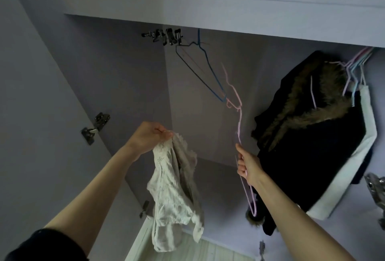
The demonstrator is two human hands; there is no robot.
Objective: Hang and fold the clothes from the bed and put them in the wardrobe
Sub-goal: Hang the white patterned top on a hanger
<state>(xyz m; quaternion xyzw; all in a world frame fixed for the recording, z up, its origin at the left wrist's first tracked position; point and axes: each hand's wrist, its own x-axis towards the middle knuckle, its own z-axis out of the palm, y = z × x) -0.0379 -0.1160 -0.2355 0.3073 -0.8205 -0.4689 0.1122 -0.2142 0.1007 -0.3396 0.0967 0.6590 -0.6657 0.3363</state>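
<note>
Your left hand [153, 138] is raised inside the wardrobe [208, 6], its grip pinching the top [175, 194], which hangs below. Your right hand [249, 165], arm outstretched, grips the pink hanger [239, 119] beside the coat [308, 135]. No writing is readable.

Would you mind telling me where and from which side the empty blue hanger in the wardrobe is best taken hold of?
Probably grip the blue hanger on its long lower arm, coming from below and the front. It hangs tilted under the shelf, hook end up near the rail, so that arm slants down toward the person. The pink hanger in the right hand hangs close beside its lower tip.
</note>
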